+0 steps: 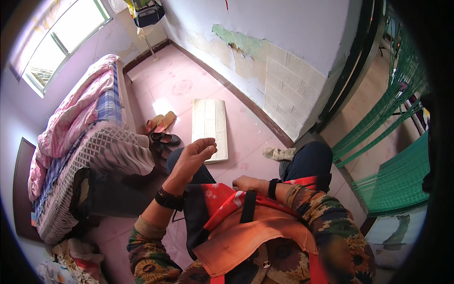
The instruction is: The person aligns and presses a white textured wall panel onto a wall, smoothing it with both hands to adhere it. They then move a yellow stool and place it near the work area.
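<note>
My left hand is raised in front of my left knee. Its fingers reach to the right, apart from the thumb, with nothing seen between them. Beyond it, a cream wall panel with a brick pattern lies on the pink floor. My right hand rests low over my lap at the edge of a red apron. Its fingers are curled in, and what they hold, if anything, is hidden. Similar brick-pattern panels cover the lower wall ahead to the right.
A bed with a pink quilt stands at the left, with dark trousers over its near edge. Several shoes lie beside it. Peeling paint marks the far wall. A green string curtain hangs in the doorway at the right.
</note>
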`<action>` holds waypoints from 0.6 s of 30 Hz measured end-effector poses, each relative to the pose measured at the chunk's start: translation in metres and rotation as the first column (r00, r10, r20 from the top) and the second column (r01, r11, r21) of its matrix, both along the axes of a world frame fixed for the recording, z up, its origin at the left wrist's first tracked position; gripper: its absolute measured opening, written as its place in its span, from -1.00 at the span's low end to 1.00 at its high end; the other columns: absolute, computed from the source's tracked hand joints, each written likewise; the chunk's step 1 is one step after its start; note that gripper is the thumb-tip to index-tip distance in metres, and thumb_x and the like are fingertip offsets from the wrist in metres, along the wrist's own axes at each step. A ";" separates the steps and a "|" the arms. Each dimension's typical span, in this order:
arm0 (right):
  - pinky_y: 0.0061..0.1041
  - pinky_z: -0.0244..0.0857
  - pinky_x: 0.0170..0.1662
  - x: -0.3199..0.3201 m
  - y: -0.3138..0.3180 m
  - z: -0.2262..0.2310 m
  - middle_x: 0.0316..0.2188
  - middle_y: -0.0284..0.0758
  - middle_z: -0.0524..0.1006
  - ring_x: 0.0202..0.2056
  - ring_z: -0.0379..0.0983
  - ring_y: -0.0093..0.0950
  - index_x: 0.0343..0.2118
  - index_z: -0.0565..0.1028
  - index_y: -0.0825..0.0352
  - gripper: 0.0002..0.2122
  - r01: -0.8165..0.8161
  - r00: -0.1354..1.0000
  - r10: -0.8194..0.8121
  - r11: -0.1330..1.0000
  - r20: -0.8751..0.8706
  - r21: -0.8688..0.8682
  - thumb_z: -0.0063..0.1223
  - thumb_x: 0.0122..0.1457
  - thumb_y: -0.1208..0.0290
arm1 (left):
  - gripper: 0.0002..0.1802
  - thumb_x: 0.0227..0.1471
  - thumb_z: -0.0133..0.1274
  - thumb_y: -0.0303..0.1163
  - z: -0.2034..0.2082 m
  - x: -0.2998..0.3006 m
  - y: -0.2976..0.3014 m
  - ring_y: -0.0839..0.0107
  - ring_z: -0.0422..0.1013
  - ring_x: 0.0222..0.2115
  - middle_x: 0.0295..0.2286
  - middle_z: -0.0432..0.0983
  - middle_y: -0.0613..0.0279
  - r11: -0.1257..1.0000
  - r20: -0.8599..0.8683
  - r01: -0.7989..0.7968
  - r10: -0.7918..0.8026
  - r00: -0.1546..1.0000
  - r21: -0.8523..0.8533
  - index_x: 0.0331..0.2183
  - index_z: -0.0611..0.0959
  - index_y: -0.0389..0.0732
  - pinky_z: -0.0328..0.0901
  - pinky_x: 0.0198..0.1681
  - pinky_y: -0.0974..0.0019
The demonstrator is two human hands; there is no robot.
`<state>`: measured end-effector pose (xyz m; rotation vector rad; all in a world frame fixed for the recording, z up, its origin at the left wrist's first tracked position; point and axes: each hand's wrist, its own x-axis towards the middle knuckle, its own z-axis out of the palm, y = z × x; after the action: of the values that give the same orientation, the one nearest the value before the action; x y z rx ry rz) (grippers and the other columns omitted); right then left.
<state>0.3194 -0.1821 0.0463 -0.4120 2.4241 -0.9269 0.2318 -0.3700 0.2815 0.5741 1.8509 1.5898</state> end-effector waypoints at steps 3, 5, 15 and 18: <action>-0.11 0.37 -0.11 -0.004 0.000 0.007 -0.33 0.03 0.58 -0.24 0.51 0.03 -0.29 0.60 0.37 -0.64 0.043 0.999 -0.042 0.998 -0.035 0.036 -0.01 0.15 0.12 | -0.49 0.24 0.03 -0.20 -0.007 -0.004 -0.001 0.43 0.42 -0.03 -0.08 0.50 0.17 1.000 0.004 0.000 0.000 1.000 0.005 0.07 0.45 -0.36 0.26 0.02 0.37; -0.11 0.38 -0.12 -0.005 -0.001 0.017 -0.35 0.03 0.58 -0.24 0.52 0.02 -0.31 0.60 0.37 -0.65 0.052 0.998 -0.052 0.998 -0.038 0.017 -0.02 0.16 0.13 | -0.49 0.24 0.03 -0.20 -0.012 -0.005 0.000 0.43 0.42 -0.04 -0.08 0.50 0.18 1.000 0.014 0.009 -0.009 1.000 -0.013 0.08 0.45 -0.37 0.26 0.02 0.37; -0.36 0.44 -0.19 -0.004 0.020 0.131 -0.37 -0.09 0.61 -0.32 0.60 -0.22 -0.15 0.52 0.40 -0.74 0.294 0.857 -0.402 0.896 -0.324 -0.333 0.01 0.26 0.29 | -0.49 0.24 0.04 -0.23 -0.030 -0.013 0.002 0.43 0.41 -0.03 -0.07 0.49 0.16 1.000 0.011 -0.006 0.006 1.000 -0.023 0.09 0.44 -0.37 0.25 0.04 0.37; -0.35 0.44 -0.21 -0.003 0.031 0.163 -0.36 -0.10 0.61 -0.30 0.61 -0.25 -0.12 0.51 0.39 -0.74 0.407 0.793 -0.544 0.808 -0.274 -0.426 0.04 0.25 0.30 | -0.49 0.23 0.05 -0.26 -0.035 -0.015 0.002 0.43 0.41 -0.04 -0.08 0.50 0.15 0.999 -0.031 -0.015 0.014 0.999 -0.030 0.08 0.44 -0.40 0.26 0.05 0.38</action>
<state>0.3167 -0.1514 0.2091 -0.0791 2.7901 -1.6541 0.2171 -0.3678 0.2461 0.5764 1.9024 1.5676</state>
